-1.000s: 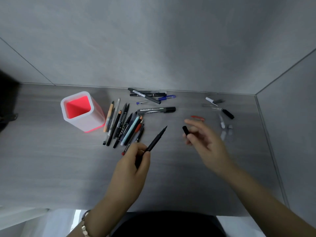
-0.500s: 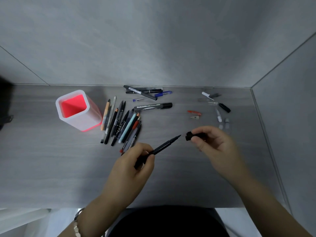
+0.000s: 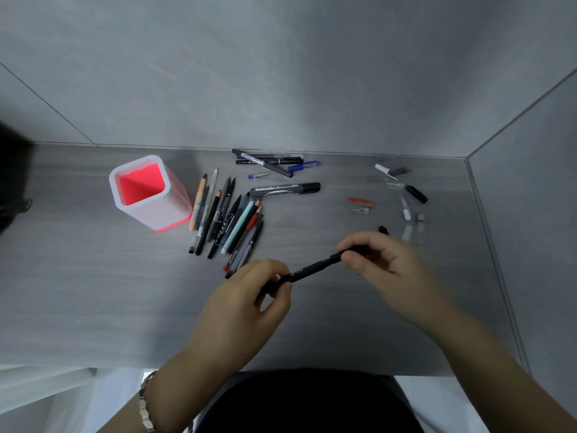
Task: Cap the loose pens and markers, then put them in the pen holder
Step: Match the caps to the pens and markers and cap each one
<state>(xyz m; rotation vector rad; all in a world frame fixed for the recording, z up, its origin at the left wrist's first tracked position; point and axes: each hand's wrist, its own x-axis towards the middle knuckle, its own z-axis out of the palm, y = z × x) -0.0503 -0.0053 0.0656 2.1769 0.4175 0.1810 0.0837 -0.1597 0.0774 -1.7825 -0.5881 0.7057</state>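
Note:
A slim black pen (image 3: 312, 268) hangs above the grey desk between my two hands. My left hand (image 3: 249, 301) grips its lower end. My right hand (image 3: 381, 264) pinches the black cap on the pen's tip; the cap is mostly hidden by my fingers. The white pen holder (image 3: 175, 201) with a red inside stands at the left, with nothing visible in it. A pile of several pens and markers (image 3: 228, 214) lies just right of the holder. A thick black marker (image 3: 285, 189) lies behind the pile.
Several more pens (image 3: 268, 162) lie against the back wall. Loose caps lie at the right: a red cap (image 3: 359, 201), a black cap (image 3: 416, 193), a white cap (image 3: 381, 168) and clear ones (image 3: 412, 229). Walls close the desk at the back and right.
My right hand brought the black cap to the pen's tip and now closes over it. My left hand tilted the pen toward the right hand. The camera view shifted slightly.

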